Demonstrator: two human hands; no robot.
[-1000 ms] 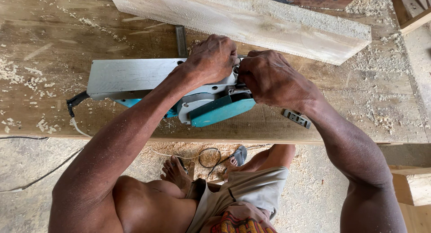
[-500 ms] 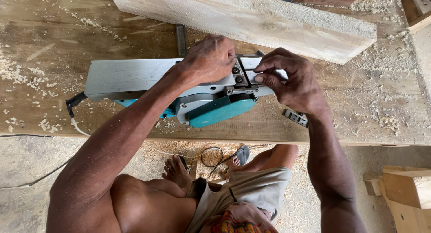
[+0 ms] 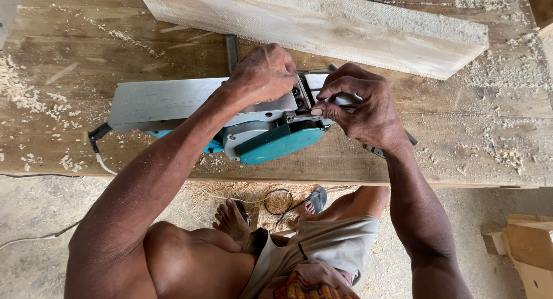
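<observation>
While lying sole-up, long axis left-right across the desk [image 3: 69, 34], planer [image 3: 230, 115]: left hand [image 3: 265, 74] grips body; right hand [image 3: 363, 103] fingers pinch blade end.

Rough wooden surface [image 3: 69, 40], strewn with sawdust. Turned-over teal electric planer [image 3: 230, 117] lying directly on it, under the left hand [image 3: 262, 74]. Pale thick plank [image 3: 322, 25] resting just beyond both hands. Shavings scattered left of the left hand.

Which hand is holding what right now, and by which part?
The left hand presses on the upturned electric planer, gripping its sole plate near the blade slot. The right hand pinches a small part at that slot; what part cannot be told.
</observation>
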